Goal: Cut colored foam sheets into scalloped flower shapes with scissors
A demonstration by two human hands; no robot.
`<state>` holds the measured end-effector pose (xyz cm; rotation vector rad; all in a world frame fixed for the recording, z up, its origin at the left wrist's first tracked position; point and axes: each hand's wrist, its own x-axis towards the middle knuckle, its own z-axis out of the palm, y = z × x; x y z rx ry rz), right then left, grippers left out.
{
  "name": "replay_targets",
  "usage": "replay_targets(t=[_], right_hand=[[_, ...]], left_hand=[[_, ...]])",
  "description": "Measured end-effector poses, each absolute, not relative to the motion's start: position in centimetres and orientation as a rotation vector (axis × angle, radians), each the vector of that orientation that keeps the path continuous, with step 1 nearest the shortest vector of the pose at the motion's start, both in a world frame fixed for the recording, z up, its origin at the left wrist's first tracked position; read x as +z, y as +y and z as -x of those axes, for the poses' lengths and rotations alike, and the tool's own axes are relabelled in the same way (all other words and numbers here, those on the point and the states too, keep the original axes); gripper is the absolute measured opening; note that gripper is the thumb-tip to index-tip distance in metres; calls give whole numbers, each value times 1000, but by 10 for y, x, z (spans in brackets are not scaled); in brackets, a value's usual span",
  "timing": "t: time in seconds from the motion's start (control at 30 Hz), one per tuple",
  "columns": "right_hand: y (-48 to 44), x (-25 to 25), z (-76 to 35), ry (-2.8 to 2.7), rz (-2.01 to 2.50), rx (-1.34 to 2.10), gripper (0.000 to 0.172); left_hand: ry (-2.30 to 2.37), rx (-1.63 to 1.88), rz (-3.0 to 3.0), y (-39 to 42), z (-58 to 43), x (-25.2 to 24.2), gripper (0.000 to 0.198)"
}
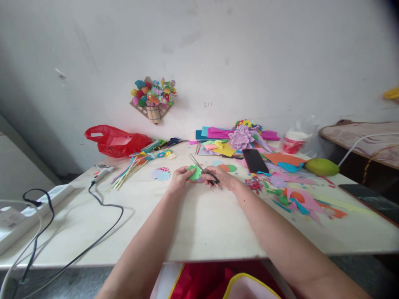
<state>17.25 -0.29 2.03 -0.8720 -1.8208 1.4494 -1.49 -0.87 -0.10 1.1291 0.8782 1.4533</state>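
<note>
My left hand [178, 177] pinches a green scalloped paper piece [195, 172] just above the white table [199, 224]. My right hand [222, 177] grips the black handles of a pair of scissors [202, 168], whose blades point up and left across the green piece. Both hands meet near the table's middle. An orange and a green paper circle [228, 167] lie just behind my right hand.
Coloured paper scraps [296, 195] litter the right side, with a black phone [254, 160], a green mango [321, 167] and a purple paper flower [241, 137]. At left lie a glue gun [101, 170], its black cord [102, 207], sticks [129, 170] and a red bag [116, 141].
</note>
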Motion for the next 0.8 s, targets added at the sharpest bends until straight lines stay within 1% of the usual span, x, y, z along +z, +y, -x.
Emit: replay_targets(t=[0.23, 0.53, 0.8], right_hand=[[-6, 23, -171, -1876, 913, 1424, 21], [-4, 20, -171, -1906, 925, 1398, 25], [-7, 21, -168, -1856, 936, 1441, 22]], left_hand=[[904, 1454, -1094, -8, 15, -1, 33], [864, 1516, -1048, -12, 10, 4, 30], [846, 1527, -989, -11, 9, 3, 29]])
